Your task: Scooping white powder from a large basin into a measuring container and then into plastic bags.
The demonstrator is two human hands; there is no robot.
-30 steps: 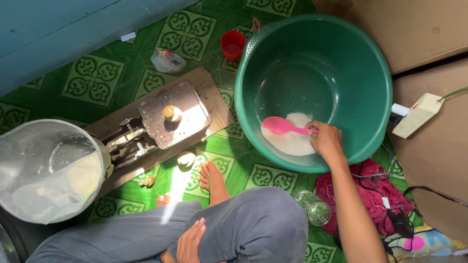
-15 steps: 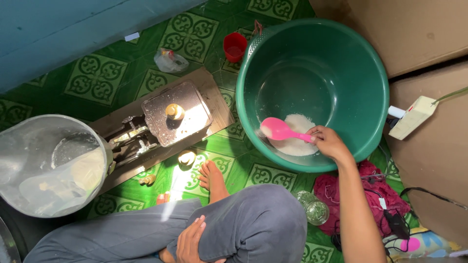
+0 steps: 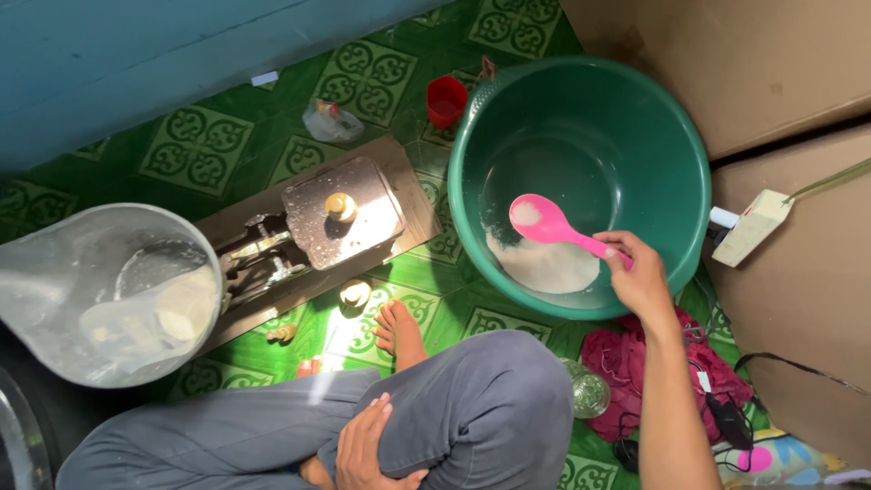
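My right hand (image 3: 641, 278) grips the handle of a pink plastic spoon (image 3: 544, 221) and holds it above the inside of a large green basin (image 3: 581, 109). The spoon's bowl carries a small heap of white powder. More white powder (image 3: 546, 265) lies in the bottom of the basin, just below the spoon. My left hand (image 3: 365, 446) rests on my grey-trousered leg (image 3: 490, 408), fingers spread, holding nothing.
A small metal press on a wooden board (image 3: 313, 238) stands left of the basin. A clear plastic container (image 3: 100, 290) sits at far left. A red cup (image 3: 445, 100), a crumpled bag (image 3: 330, 121), cardboard boxes (image 3: 771, 63), a power strip (image 3: 751, 227) and a red cloth (image 3: 635, 363) surround the green patterned floor.
The right hand lifted the pink spoon out of the powder pile; it now hangs above it with powder on it. The left hand stayed on the leg.
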